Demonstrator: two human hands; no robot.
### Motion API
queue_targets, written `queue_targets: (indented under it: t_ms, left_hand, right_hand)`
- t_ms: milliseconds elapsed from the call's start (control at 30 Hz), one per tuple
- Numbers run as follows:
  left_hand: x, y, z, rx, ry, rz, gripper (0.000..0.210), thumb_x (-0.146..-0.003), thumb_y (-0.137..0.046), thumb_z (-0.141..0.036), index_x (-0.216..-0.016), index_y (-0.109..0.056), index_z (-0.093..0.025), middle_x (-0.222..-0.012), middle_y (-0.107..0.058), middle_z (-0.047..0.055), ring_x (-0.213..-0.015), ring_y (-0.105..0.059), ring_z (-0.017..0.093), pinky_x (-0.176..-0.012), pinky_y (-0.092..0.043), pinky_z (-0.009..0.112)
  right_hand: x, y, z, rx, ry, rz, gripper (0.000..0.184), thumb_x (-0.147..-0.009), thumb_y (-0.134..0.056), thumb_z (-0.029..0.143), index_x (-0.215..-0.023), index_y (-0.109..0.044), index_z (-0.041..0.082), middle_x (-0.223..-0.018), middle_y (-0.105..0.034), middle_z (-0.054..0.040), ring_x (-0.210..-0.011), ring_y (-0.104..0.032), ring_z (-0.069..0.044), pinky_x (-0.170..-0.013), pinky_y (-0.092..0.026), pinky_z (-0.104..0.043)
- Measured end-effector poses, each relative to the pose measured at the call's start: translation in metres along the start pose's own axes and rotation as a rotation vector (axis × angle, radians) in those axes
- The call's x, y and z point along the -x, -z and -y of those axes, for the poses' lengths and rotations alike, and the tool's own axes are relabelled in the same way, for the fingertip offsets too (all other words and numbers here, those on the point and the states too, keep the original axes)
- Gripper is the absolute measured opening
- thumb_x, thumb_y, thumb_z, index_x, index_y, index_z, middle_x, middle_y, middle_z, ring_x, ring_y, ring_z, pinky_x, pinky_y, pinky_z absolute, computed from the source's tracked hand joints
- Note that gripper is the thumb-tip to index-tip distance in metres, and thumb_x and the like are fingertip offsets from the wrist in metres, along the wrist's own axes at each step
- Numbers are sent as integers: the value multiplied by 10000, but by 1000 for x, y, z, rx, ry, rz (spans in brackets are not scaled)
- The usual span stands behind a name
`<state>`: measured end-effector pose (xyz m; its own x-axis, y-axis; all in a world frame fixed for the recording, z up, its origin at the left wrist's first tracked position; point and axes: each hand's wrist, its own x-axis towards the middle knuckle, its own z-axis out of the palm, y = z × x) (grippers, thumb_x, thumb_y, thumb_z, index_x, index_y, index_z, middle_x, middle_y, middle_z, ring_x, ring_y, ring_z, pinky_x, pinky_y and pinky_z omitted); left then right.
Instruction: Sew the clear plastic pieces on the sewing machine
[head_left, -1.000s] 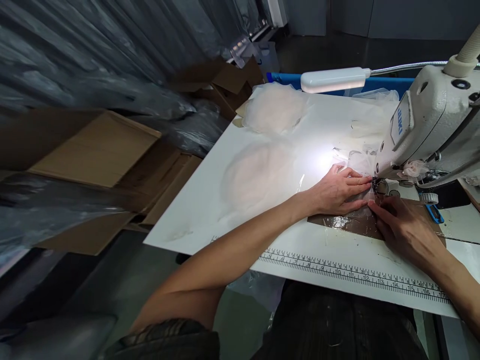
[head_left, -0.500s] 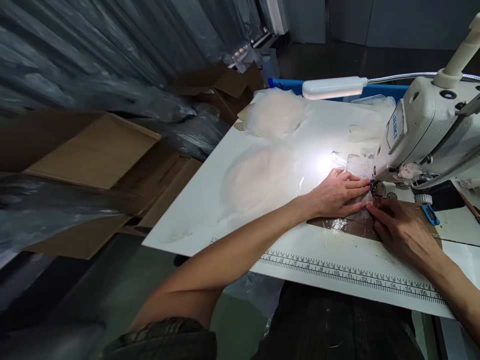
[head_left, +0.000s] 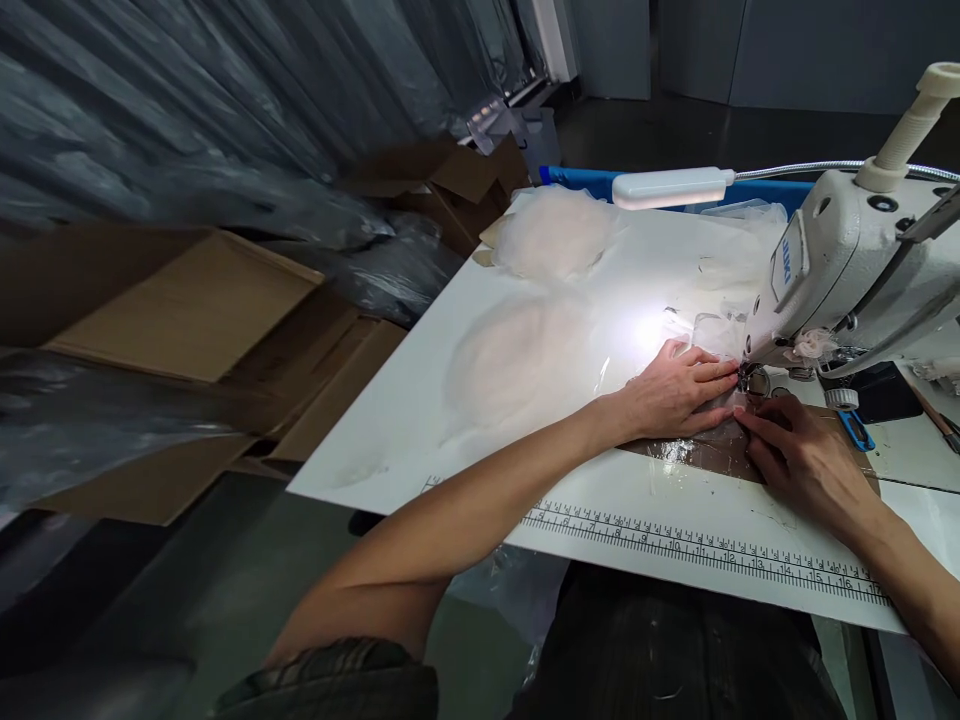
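A sheer white fabric (head_left: 714, 332) lies under the head of a white sewing machine (head_left: 829, 250). My left hand (head_left: 681, 392) rests flat on this fabric, fingers stretched out and their tips close to the presser foot (head_left: 744, 378). Just to the right and nearer my body, my right hand (head_left: 806, 455) pinches the fabric's edge between thumb and forefinger; its other fingers curl inward. Part of the fabric is hidden beneath my left hand. The needle is too small to make out.
Two piles of pale sheer fabric, a near pile (head_left: 517, 360) and a far pile (head_left: 555, 232), lie left on the white table (head_left: 405, 440). A lamp (head_left: 671, 187) hangs over its far edge. Blue thread snips (head_left: 855, 430) lie right. Cardboard boxes (head_left: 187, 300) stand at left.
The view has shifted slightly, so the machine sits a little lower. Both hands keep nearly the same place at the presser foot, the left still flat and the right still pinching.
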<state>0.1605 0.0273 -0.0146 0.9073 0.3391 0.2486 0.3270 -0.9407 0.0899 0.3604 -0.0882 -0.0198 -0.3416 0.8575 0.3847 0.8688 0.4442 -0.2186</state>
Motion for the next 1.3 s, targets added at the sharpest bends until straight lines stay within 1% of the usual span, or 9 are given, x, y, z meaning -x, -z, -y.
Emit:
queue_targets:
  t_ms: [100, 167, 233, 300, 400, 500, 600, 1000, 1300]
  left_hand:
    - [0, -1, 1, -67, -20, -41, 443, -1034, -354, -449, -1293, -592, -179, -1357, -598, 123, -1123, -570, 265, -928, -373, 443]
    - [1, -1, 2, -103, -41, -110, 459, -1028, -363, -476, -1249, -609, -158, -1313, -622, 130, -1070, -585, 257, -916, -381, 435]
    - [1, -1, 1, -103, -83, -180, 422, -1026, -384, -456, -1147, -651, -152, -1216, -672, 112, -997, -603, 231, -904, -392, 420]
    - [1, 0, 0, -62, -141, -200, 351, -1025, -403, -382, -1021, -682, -169, -1089, -716, 72, -901, -611, 192, -869, -411, 394]
    - [1, 1, -4, 24, -217, -139, 303, -996, -415, -268, -923, -699, -195, -990, -734, 44, -820, -608, 159, -805, -442, 365]
    - [1, 2, -7, 73, -249, -61, 297, -959, -424, -228, -902, -714, -199, -1002, -738, 56, -824, -624, 162, -786, -470, 363]
    - [0, 2, -7, 91, -250, -29, 289, -944, -430, -221, -926, -717, -195, -1010, -739, 68, -853, -640, 175, -784, -491, 368]
    - [2, 2, -4, 35, -352, -148, 272, -933, -442, -227, -903, -704, -165, -949, -735, 56, -768, -623, 163, -726, -464, 312]
    - [1, 7, -6, -31, -353, -97, 270, -904, -437, -252, -867, -690, -165, -911, -701, 70, -738, -579, 172, -728, -442, 328]
  right_hand:
    - [-1, 2, -1, 0, -23, 4, 320, -971, -445, 264, -1123, -720, 204, -1012, -621, -118, -794, -634, -203, -650, -592, -363]
    - [-1, 4, -1, -8, -40, 16, 315, -970, -456, 270, -1112, -730, 205, -1008, -630, -113, -805, -643, -204, -657, -588, -354]
    - [-2, 6, -1, -24, -55, 25, 314, -967, -463, 266, -1109, -734, 196, -1011, -637, -113, -820, -651, -206, -678, -586, -353]
    - [-3, 7, 0, -36, -70, 37, 320, -967, -460, 266, -1116, -734, 196, -1014, -640, -115, -822, -653, -207, -685, -581, -354]
    - [-3, 7, -1, -51, -93, 49, 326, -964, -457, 273, -1130, -732, 214, -1006, -642, -107, -818, -650, -206, -672, -569, -348]
    - [-2, 6, -1, -71, -114, 48, 328, -951, -467, 267, -1142, -729, 220, -1014, -645, -103, -844, -652, -213, -693, -565, -351]
    - [-1, 5, -1, -72, -133, 40, 328, -942, -470, 261, -1144, -727, 228, -1028, -645, -100, -868, -654, -218, -695, -563, -346]
    - [-3, 7, 1, -28, -83, 36, 328, -967, -450, 248, -1154, -716, 205, -999, -637, -111, -838, -648, -220, -680, -554, -343]
    - [-4, 6, 3, 95, 8, 0, 332, -991, -409, 259, -1125, -699, 168, -972, -615, -119, -763, -624, -199, -593, -524, -313]
